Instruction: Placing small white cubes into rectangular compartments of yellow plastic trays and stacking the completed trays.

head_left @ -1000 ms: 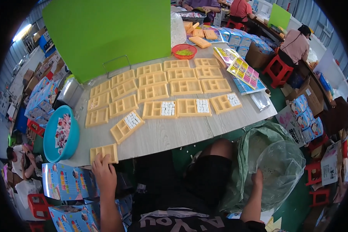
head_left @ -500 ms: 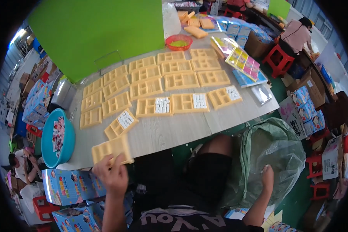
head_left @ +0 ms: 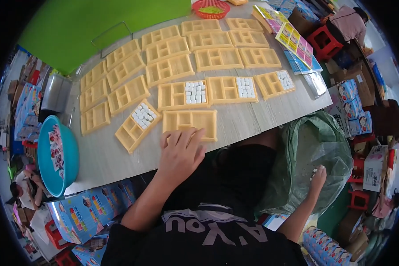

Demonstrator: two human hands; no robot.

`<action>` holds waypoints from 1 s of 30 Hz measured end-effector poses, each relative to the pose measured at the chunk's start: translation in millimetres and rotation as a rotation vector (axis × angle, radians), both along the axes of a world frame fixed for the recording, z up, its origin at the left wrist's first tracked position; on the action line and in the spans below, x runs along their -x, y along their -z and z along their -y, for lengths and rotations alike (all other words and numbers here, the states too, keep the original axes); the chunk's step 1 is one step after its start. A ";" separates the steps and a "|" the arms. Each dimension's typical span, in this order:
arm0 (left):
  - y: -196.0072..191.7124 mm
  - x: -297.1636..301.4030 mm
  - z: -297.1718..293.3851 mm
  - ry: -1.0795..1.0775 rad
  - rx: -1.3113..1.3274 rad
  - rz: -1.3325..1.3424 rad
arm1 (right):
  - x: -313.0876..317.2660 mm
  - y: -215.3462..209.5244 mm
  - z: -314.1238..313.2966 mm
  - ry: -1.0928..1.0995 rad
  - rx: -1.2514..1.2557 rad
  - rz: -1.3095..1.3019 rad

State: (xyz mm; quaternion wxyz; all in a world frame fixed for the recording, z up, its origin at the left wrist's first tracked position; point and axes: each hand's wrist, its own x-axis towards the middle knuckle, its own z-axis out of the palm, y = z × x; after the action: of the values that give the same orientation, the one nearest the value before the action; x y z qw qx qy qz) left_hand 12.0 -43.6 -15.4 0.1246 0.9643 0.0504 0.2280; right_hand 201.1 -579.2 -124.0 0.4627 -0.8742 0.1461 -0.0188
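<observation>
My left hand [head_left: 181,153] lies over the near rim of an empty pale yellow compartment tray [head_left: 204,119], its fingers bent into it and holding it at the table's front edge. Low on the right, my right hand [head_left: 318,178] is closed on a few small white pieces [head_left: 314,172], inside the mouth of a green bag [head_left: 292,146] with clear plastic lining. Just beyond the held tray, another tray [head_left: 128,133] lies at a slant with white pieces filling one compartment. Three more part-filled trays, one of them a tray [head_left: 171,95], stand in a row behind.
Several rows of empty trays [head_left: 170,70] cover the table [head_left: 97,164]. A teal basin [head_left: 43,155] of small packets stands left, a red basket [head_left: 219,14] at the back. Printed cards [head_left: 292,42] lie right. Blue boxes [head_left: 80,217] are below left; a person [head_left: 348,22] sits far right.
My left hand has slid the empty tray rightward along the front edge, beside the slanted one. My right hand stays at the bag, now showing white pieces at its fingertips. The view has tilted down.
</observation>
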 end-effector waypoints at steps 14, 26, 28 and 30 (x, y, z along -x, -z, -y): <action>7.8 -0.9 -9.8 -0.015 0.142 -0.015 | 49.7 -134.4 -432.0 -0.907 -0.486 0.342; 7.8 -3.3 -10.1 -0.002 0.069 0.016 | 43.0 -101.2 -456.1 -0.980 -0.625 0.115; 8.5 -3.2 -10.2 -0.014 0.032 0.006 | 43.0 -100.6 -455.4 -0.990 -0.618 0.088; 8.4 -3.3 -11.3 -0.015 0.030 -0.010 | 46.4 -105.0 -457.6 -0.976 -0.650 0.104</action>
State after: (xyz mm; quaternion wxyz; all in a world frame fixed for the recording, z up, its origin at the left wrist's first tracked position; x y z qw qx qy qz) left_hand 15.2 -32.3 -23.7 0.1370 0.9631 0.0615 0.2232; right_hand 154.7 -121.6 -19.0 0.6686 -0.6516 -0.2979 0.1992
